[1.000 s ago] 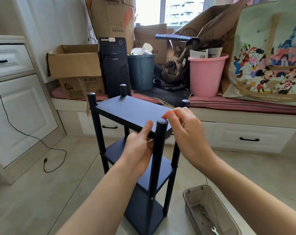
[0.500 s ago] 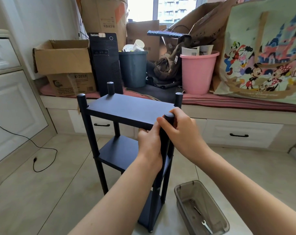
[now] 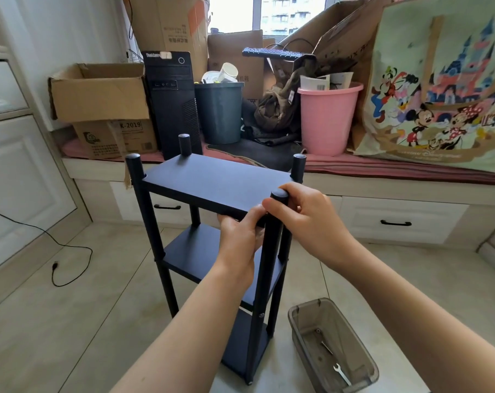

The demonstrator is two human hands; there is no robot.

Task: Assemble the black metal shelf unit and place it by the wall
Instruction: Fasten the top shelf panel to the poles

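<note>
At the centre of the frame we see the black metal shelf unit (image 3: 212,188) standing upright on the tiled floor (image 3: 56,321), with three flat shelves stacked between four round posts whose capped tops rise just above the top shelf. Both hands meet at its near right corner. The right hand (image 3: 306,222) comes in from the lower right, its fingers (image 3: 280,207) curled round the top of the near right post (image 3: 264,279), just under the cap. The left hand (image 3: 240,242) reaches up from the bottom centre; its thumb lies against the front edge of the top shelf right beside that post, and the rest of its fingers go under the shelf, where we cannot tell how they lie. So the unit's near corner sits between the two hands, touched by both, while the rest of the unit stretches away from them toward the upper left.

At the lower right of the frame, just beside the unit's foot, a translucent grey plastic bin (image 3: 337,344) rests on the floor with a small wrench (image 3: 341,374) inside. Behind the unit, across the upper half of the frame, a window seat (image 3: 382,165) carries cardboard boxes (image 3: 99,92), a black computer tower (image 3: 172,100), a dark grey waste bin (image 3: 219,112), a pink bucket (image 3: 327,117) and a large cartoon-print bag (image 3: 444,86). A black cable (image 3: 56,268) trails over the floor at the left.
</note>
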